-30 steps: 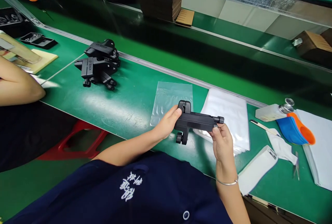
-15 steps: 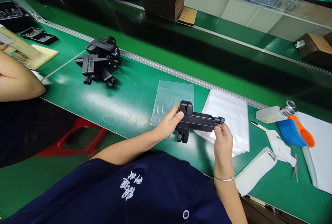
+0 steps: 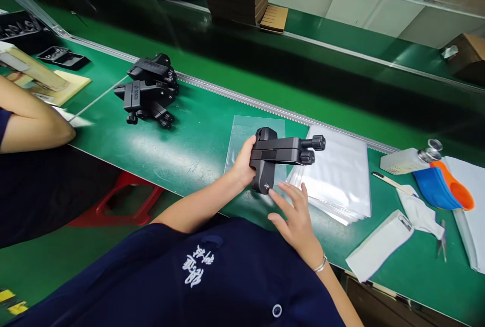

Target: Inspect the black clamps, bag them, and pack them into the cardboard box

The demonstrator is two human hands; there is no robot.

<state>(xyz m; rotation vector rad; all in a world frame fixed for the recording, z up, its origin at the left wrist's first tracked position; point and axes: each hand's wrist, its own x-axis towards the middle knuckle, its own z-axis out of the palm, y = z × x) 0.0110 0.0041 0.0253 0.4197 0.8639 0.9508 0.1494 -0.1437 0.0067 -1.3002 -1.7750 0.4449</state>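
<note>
A black clamp-like device (image 3: 280,151) with two knobs pointing right is held above the green table (image 3: 197,150). My left hand (image 3: 244,165) grips its left end, fingers partly hidden behind it. Below and to the right of the device, my right hand (image 3: 297,218) has its fingers spread, with a fingertip near or touching the device's lower end. Behind the device lies a clear plastic bag (image 3: 242,132). A stack of clear bags (image 3: 341,175) is just to the right.
Black devices (image 3: 149,89) are piled at the left, near a co-worker's arm (image 3: 34,120). To the right are a bottle (image 3: 401,161), a blue and orange object (image 3: 439,188), a white cloth (image 3: 420,216), a white packet (image 3: 381,246) and tweezers (image 3: 442,241).
The device has turned in my left hand, and both knobs now show on its right. My right hand has let go of the knob end and moved down and left, its fingers opened.
</note>
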